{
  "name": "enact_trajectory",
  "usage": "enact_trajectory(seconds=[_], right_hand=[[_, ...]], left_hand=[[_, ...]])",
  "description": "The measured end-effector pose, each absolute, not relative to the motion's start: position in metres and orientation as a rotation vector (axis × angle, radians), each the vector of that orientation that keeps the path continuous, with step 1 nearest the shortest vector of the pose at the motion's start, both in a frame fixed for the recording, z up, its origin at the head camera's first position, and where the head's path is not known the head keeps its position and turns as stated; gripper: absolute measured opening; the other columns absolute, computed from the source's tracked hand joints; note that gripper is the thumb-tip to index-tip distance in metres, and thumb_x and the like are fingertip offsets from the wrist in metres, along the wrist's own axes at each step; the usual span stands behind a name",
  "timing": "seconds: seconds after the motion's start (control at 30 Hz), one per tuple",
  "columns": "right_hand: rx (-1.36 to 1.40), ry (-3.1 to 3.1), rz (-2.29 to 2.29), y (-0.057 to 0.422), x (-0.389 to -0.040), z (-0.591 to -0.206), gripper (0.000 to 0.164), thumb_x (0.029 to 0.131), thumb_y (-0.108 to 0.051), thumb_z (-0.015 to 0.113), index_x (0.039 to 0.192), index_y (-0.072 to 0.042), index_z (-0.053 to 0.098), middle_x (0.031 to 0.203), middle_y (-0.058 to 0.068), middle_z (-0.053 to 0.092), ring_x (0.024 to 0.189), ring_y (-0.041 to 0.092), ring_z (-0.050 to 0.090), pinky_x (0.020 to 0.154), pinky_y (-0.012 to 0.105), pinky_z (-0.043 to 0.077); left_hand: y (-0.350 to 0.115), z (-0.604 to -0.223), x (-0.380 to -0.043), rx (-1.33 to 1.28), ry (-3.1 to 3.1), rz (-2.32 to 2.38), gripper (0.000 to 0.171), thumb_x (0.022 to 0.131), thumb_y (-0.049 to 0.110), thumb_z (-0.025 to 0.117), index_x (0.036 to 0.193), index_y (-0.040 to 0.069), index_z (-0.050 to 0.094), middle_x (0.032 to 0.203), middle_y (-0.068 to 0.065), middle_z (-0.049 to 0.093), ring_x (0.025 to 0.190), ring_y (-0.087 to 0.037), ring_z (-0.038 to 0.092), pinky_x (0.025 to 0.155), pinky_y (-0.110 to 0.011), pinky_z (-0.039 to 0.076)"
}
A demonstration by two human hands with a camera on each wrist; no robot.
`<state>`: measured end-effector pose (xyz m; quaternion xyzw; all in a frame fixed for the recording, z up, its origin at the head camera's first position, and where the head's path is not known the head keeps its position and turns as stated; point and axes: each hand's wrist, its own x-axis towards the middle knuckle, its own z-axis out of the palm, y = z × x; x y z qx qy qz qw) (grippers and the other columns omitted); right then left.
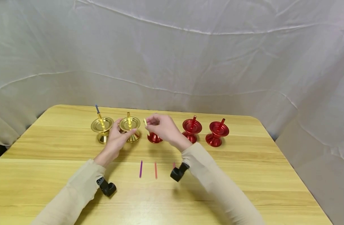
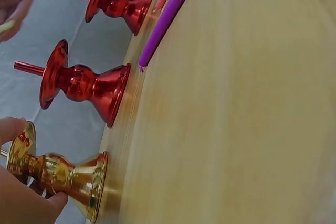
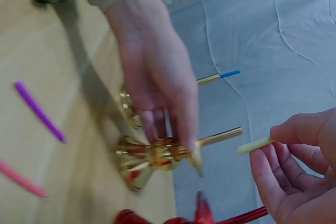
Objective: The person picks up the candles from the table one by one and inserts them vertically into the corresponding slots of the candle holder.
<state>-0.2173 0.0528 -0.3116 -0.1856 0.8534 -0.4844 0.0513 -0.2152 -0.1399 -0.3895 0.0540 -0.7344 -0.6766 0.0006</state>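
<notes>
Pinching a pale yellow candle (image 3: 254,146), the right grip (image 1: 164,125) is keeping thumb and fingers close together. One end of the candle is poking out past the fingertips, near a gold tube (image 3: 223,136) but apart from it. The left grip (image 1: 117,137) is curling round the gold holder (image 1: 134,137) that has this tube. Beside it, another gold holder (image 1: 103,137) is wearing a blue candle (image 1: 97,108). Three red holders (image 1: 192,126) are standing to the right. Nearer the person, a purple candle (image 1: 141,169) and a pink candle (image 1: 156,170) are lying on the yellow wood counter (image 1: 245,181). Grey wrinkly cloth (image 1: 172,62) is hanging behind like a wall. The right grip is hiding most of one red holder, and a black wrist camera (image 1: 179,172) is covering part of another pink stick (image 1: 174,164). The yellow candle's other end is hiding inside the grip in the right wrist view, where the nearest red holder is looking blurry and cut off.
</notes>
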Motion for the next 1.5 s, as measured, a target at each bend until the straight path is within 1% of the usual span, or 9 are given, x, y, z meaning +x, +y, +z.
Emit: enact_trajectory(seconds=[0.17, 0.37, 0.57, 0.8, 1.0, 1.17, 1.3, 1.5], right_hand=[[-0.618, 2.669, -1.473, 0.037, -0.230, -0.300, 0.018, 0.090, -0.006, 0.067, 0.108, -0.001, 0.069, 0.093, 0.006, 0.069, 0.084, 0.015, 0.063, 0.075, 0.022, 0.051], [-0.672, 2.733, -1.459, 0.016, -0.239, -0.295, 0.019, 0.091, -0.007, 0.067, 0.109, -0.003, 0.069, 0.095, 0.005, 0.070, 0.088, 0.013, 0.064, 0.077, 0.019, 0.049], [-0.657, 2.752, -1.502, -0.001, -0.250, -0.290, 0.018, 0.091, -0.006, 0.066, 0.109, -0.003, 0.069, 0.096, 0.005, 0.070, 0.090, 0.014, 0.064, 0.078, 0.018, 0.049], [-0.640, 2.784, -1.477, -0.012, -0.262, -0.287, 0.017, 0.091, -0.009, 0.068, 0.106, -0.003, 0.070, 0.096, 0.005, 0.070, 0.091, 0.015, 0.064, 0.079, 0.018, 0.048], [-0.612, 2.765, -1.515, -0.016, -0.264, -0.293, 0.016, 0.090, -0.006, 0.068, 0.106, -0.003, 0.070, 0.095, 0.006, 0.070, 0.090, 0.015, 0.064, 0.077, 0.017, 0.048], [-0.615, 2.750, -1.592, -0.017, -0.265, -0.294, 0.017, 0.091, -0.005, 0.067, 0.107, -0.001, 0.069, 0.095, 0.007, 0.068, 0.090, 0.017, 0.063, 0.076, 0.020, 0.049], [-0.631, 2.727, -1.620, -0.020, -0.265, -0.294, 0.017, 0.091, -0.004, 0.066, 0.108, 0.000, 0.068, 0.095, 0.007, 0.068, 0.090, 0.017, 0.063, 0.075, 0.020, 0.049], [-0.594, 2.713, -1.594, -0.021, -0.265, -0.298, 0.015, 0.091, -0.005, 0.067, 0.105, -0.001, 0.067, 0.092, 0.005, 0.067, 0.088, 0.015, 0.062, 0.073, 0.018, 0.048]], left_hand=[[-0.140, -0.390, -0.214, 0.164, -2.309, -2.114, 0.086, 0.091, 0.010, 0.067, 0.152, 0.001, 0.008, 0.153, -0.022, 0.026, 0.138, -0.031, 0.030, 0.113, -0.037, 0.027], [-0.142, -0.389, -0.214, 0.149, -2.315, -2.095, 0.084, 0.091, 0.009, 0.066, 0.152, 0.000, 0.009, 0.152, -0.023, 0.028, 0.137, -0.032, 0.032, 0.112, -0.037, 0.028], [-0.142, -0.389, -0.214, 0.160, -2.305, -2.111, 0.084, 0.091, 0.008, 0.066, 0.152, 0.000, 0.008, 0.151, -0.024, 0.029, 0.136, -0.032, 0.034, 0.112, -0.037, 0.028], [-0.141, -0.391, -0.214, 0.146, -2.284, -2.116, 0.081, 0.091, 0.008, 0.066, 0.151, 0.000, 0.011, 0.148, -0.023, 0.034, 0.133, -0.030, 0.037, 0.111, -0.037, 0.031], [-0.139, -0.392, -0.213, 0.172, -2.313, -2.097, 0.084, 0.091, 0.010, 0.066, 0.152, 0.000, 0.009, 0.150, -0.024, 0.029, 0.135, -0.031, 0.033, 0.111, -0.038, 0.029], [-0.138, -0.392, -0.213, 0.151, -2.284, -2.117, 0.082, 0.091, 0.008, 0.066, 0.151, 0.000, 0.011, 0.148, -0.023, 0.033, 0.134, -0.031, 0.036, 0.111, -0.037, 0.030], [-0.138, -0.391, -0.213, 0.140, -2.272, -2.124, 0.081, 0.091, 0.008, 0.066, 0.150, -0.001, 0.012, 0.148, -0.023, 0.033, 0.134, -0.031, 0.036, 0.111, -0.037, 0.030], [-0.138, -0.391, -0.213, 0.162, -2.307, -2.110, 0.084, 0.091, 0.011, 0.066, 0.152, 0.000, 0.009, 0.151, -0.023, 0.028, 0.136, -0.031, 0.032, 0.112, -0.038, 0.028]])
